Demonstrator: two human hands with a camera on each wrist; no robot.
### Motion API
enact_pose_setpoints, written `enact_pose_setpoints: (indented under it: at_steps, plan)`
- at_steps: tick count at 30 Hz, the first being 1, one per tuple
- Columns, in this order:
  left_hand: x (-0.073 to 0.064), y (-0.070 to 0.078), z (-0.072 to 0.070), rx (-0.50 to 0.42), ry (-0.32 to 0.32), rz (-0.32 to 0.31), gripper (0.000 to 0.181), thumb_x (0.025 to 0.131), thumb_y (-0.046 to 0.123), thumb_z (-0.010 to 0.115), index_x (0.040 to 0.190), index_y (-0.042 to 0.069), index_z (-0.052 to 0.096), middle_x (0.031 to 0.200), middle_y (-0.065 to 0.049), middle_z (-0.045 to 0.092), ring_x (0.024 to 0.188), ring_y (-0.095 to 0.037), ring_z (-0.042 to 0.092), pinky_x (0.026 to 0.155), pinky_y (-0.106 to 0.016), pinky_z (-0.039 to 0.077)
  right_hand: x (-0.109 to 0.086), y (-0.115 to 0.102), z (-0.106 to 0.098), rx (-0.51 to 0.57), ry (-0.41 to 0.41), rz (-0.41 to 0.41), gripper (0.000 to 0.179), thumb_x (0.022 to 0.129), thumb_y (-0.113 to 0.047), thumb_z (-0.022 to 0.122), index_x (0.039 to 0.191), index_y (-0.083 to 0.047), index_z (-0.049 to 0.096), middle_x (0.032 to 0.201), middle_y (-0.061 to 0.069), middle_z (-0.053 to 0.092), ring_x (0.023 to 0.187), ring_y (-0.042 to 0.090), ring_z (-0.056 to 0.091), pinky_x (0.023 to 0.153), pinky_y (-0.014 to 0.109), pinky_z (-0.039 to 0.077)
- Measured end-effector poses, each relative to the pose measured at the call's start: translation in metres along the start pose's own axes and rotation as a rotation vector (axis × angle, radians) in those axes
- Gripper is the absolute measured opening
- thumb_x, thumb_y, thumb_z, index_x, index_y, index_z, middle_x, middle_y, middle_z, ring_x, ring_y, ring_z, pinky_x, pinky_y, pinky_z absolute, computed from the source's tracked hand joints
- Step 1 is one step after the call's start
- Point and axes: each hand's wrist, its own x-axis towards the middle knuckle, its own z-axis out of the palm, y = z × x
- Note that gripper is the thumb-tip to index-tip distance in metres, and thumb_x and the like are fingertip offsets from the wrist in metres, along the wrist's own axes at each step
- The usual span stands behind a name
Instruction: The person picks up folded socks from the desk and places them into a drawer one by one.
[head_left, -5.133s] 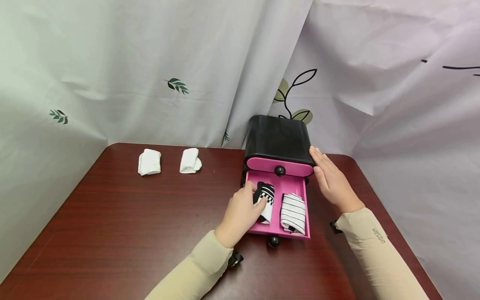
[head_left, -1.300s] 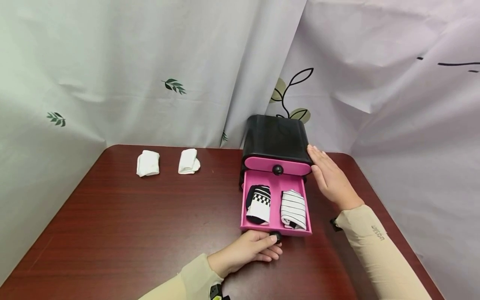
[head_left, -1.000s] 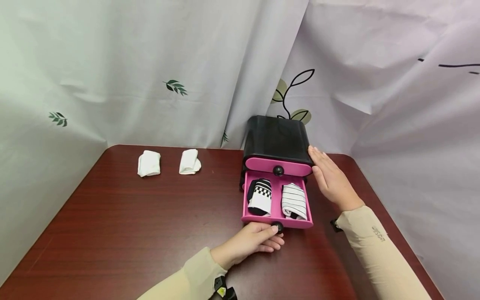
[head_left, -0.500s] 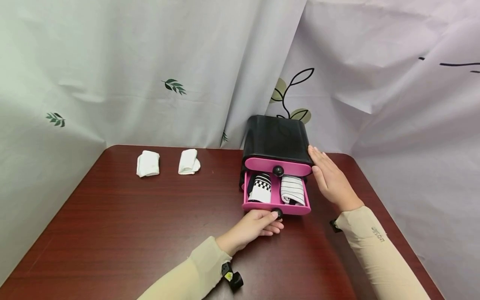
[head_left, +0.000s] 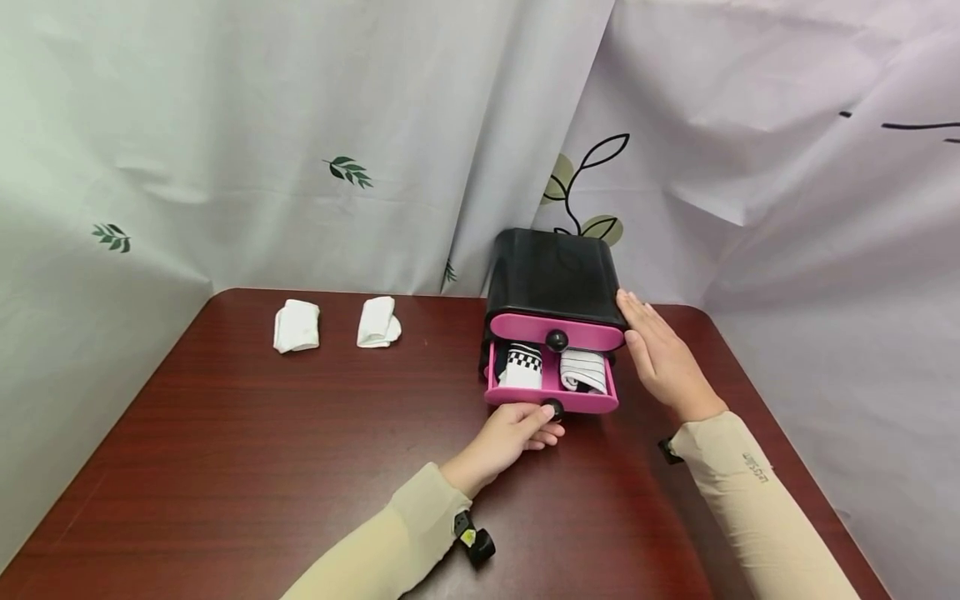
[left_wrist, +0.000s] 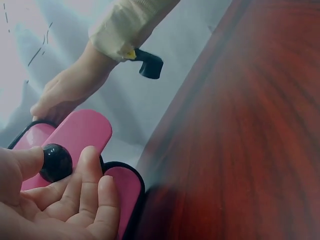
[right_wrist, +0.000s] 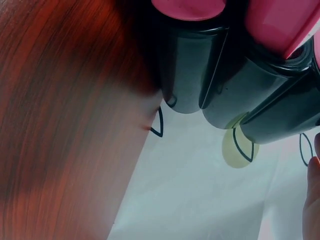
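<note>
My left hand (head_left: 504,440) pinches the round black knob (left_wrist: 56,163) of a pink drawer (head_left: 588,403), thumb on one side and fingers on the other. The drawer stands partly out of a small black cabinet (head_left: 555,271). Inside it, a folded black-and-white checkered sock (head_left: 522,367) lies on the left and a folded white sock with thin dark stripes (head_left: 583,370) on the right; their back ends are hidden under the cabinet. My right hand (head_left: 663,358) rests with straight fingers against the cabinet's right side. In the right wrist view only a bit of its fingers (right_wrist: 312,192) shows.
Two folded white socks, one at the left (head_left: 297,326) and one nearer the cabinet (head_left: 378,322), lie at the back of the brown table (head_left: 300,450). Another pink drawer front (head_left: 517,330) above is closed. A pale curtain (head_left: 300,150) hangs behind.
My left hand has left the checkered sock, taken the knob and moved forward with it. The drawer has slid farther into the cabinet with both socks. My right hand has stayed in place.
</note>
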Motion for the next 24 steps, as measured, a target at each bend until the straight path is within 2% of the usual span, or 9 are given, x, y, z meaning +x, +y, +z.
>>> enact_pose_setpoints:
  at_steps: [5,10,16,24]
  plan:
    - [0.011,0.0,-0.003,-0.016,0.064,-0.003,0.041,0.107,0.023,0.052,0.114,-0.015,0.065,0.103,-0.026,0.073,0.084,-0.014,0.071,0.083,-0.034,0.059,-0.001,0.0,0.0,-0.004,0.002,0.004,0.05,0.106,-0.013,0.046,0.152,0.004,0.039,0.157,0.02,0.041,0.148,0.033,0.034,0.124,0.03,0.014]
    - [0.022,0.0,-0.008,-0.026,0.13,0.008,0.039,0.107,0.024,0.053,0.115,-0.012,0.065,0.102,-0.025,0.073,0.083,-0.015,0.071,0.082,-0.033,0.059,0.0,-0.001,-0.001,0.0,-0.001,0.007,0.051,0.105,-0.012,0.048,0.153,0.003,0.038,0.157,0.019,0.04,0.147,0.035,0.034,0.124,0.03,0.014]
    - [0.032,0.001,-0.009,-0.031,0.142,0.003,0.041,0.107,0.027,0.053,0.118,-0.011,0.065,0.103,-0.023,0.073,0.084,-0.018,0.072,0.081,-0.033,0.06,0.0,-0.002,-0.001,-0.001,0.0,0.002,0.05,0.106,-0.012,0.047,0.153,0.003,0.039,0.157,0.019,0.04,0.148,0.031,0.033,0.124,0.031,0.015]
    - [0.049,0.004,-0.01,-0.059,0.183,-0.036,0.039,0.108,0.028,0.052,0.119,-0.006,0.065,0.102,-0.018,0.074,0.078,-0.009,0.068,0.077,-0.029,0.059,0.001,-0.001,-0.001,0.011,-0.003,0.007,0.05,0.105,-0.011,0.048,0.153,0.002,0.039,0.157,0.019,0.04,0.149,0.03,0.032,0.124,0.032,0.015]
